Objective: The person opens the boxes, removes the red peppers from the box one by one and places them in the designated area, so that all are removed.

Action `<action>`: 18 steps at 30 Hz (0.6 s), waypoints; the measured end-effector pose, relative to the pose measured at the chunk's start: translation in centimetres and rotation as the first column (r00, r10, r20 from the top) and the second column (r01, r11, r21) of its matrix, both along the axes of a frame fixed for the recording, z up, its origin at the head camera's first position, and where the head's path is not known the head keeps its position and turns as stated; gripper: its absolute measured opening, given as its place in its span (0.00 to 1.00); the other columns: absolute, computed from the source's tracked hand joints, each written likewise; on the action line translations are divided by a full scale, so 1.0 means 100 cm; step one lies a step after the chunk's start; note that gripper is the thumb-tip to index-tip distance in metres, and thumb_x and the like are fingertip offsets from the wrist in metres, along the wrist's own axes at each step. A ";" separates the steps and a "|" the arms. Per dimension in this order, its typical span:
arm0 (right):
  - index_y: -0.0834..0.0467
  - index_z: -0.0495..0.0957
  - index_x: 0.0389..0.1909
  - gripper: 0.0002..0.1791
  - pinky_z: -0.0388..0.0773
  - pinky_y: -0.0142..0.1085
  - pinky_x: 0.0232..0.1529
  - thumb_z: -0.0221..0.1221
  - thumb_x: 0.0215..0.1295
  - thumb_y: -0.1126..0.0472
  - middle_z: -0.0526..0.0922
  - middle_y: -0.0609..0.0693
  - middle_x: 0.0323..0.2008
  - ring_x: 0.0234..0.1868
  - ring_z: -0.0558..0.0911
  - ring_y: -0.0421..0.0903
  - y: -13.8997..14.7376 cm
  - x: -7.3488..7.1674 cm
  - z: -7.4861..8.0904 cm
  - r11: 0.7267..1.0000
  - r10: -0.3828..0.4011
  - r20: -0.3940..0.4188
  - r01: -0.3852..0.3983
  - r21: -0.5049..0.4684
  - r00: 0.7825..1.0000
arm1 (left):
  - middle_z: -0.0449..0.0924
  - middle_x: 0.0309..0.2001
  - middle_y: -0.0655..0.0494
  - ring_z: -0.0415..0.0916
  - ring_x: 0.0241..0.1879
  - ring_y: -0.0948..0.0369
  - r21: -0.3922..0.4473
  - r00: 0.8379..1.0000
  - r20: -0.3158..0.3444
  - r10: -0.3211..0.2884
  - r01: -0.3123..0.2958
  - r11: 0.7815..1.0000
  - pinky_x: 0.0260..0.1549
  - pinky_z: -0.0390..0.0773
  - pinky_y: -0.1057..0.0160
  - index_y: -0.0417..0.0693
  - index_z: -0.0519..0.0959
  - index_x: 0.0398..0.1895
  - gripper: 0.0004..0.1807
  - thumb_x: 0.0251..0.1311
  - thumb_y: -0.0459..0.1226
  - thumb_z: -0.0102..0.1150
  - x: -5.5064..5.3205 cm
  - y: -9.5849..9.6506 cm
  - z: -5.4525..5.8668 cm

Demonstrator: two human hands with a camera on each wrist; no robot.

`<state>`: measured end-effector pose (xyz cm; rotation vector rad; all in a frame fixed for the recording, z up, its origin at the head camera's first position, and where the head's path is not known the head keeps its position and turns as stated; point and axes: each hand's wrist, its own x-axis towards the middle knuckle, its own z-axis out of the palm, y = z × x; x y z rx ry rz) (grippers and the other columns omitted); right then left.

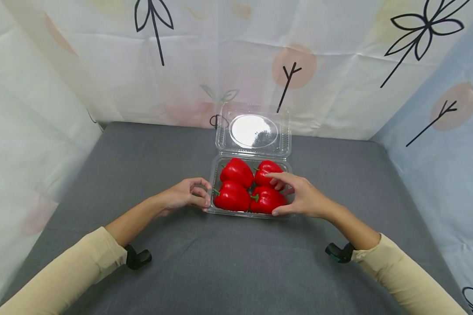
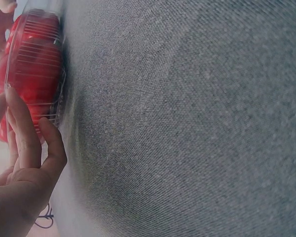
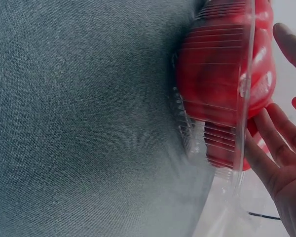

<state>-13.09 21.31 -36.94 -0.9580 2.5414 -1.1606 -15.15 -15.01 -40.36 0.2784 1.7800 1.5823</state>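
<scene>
A clear plastic clamshell container (image 1: 232,213) stands on the table with its lid (image 1: 285,131) raised at the back. Inside sit several red bell peppers, two at the back and two in front. My left hand (image 1: 186,193) pinches the container's left rim between thumb and fingers, near the front corner. Over the right side my right hand (image 1: 305,197) is spread around the front right bell pepper (image 1: 268,201). Its fingers (image 3: 278,140) reach over the rim beside the peppers, while the thumb (image 3: 290,47) stands apart from them. Whether those fingertips press the pepper is partly hidden.
The grey cloth-covered table (image 1: 236,267) extends around the container. Behind it hangs a patterned white curtain (image 1: 331,87), close to the lid, with more fabric along both sides. Black wrist straps (image 1: 139,258) show at the sleeve cuffs.
</scene>
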 end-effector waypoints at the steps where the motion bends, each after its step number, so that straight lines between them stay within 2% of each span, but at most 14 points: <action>1: 0.57 0.69 0.67 0.45 0.82 0.48 0.45 0.78 0.47 0.59 0.78 0.52 0.51 0.49 0.77 0.49 -0.001 0.000 0.000 1.000 -0.004 -0.008 0.004 0.015 1.000 | 0.83 0.34 0.47 0.81 0.35 0.54 0.003 1.000 0.001 -0.001 0.001 1.000 0.46 0.82 0.57 0.38 0.67 0.54 0.20 0.62 0.30 0.63 0.000 0.000 0.000; 9: 0.58 0.77 0.61 0.39 0.82 0.44 0.40 0.78 0.45 0.54 0.76 0.48 0.49 0.44 0.76 0.46 -0.009 0.000 -0.002 0.982 -0.015 -0.103 0.034 0.185 0.995 | 0.83 0.34 0.48 0.81 0.34 0.54 0.010 1.000 0.004 -0.002 0.002 1.000 0.45 0.82 0.58 0.38 0.67 0.54 0.20 0.62 0.29 0.63 0.000 0.000 -0.001; 14: 0.60 0.79 0.59 0.37 0.81 0.45 0.39 0.78 0.46 0.54 0.76 0.49 0.48 0.44 0.75 0.47 -0.010 -0.001 -0.002 0.978 -0.008 -0.121 0.033 0.204 0.993 | 0.83 0.34 0.48 0.81 0.34 0.55 0.008 1.000 0.009 0.003 -0.003 1.000 0.45 0.82 0.59 0.38 0.67 0.54 0.20 0.62 0.29 0.63 -0.001 0.000 -0.002; 18: 0.60 0.79 0.59 0.37 0.80 0.46 0.39 0.78 0.46 0.54 0.75 0.49 0.47 0.44 0.74 0.47 -0.011 -0.001 0.000 0.979 -0.002 -0.106 0.023 0.201 0.994 | 0.83 0.34 0.48 0.81 0.34 0.55 -0.002 1.000 0.015 0.008 -0.008 1.000 0.46 0.82 0.59 0.38 0.67 0.54 0.21 0.62 0.29 0.63 -0.001 -0.001 -0.001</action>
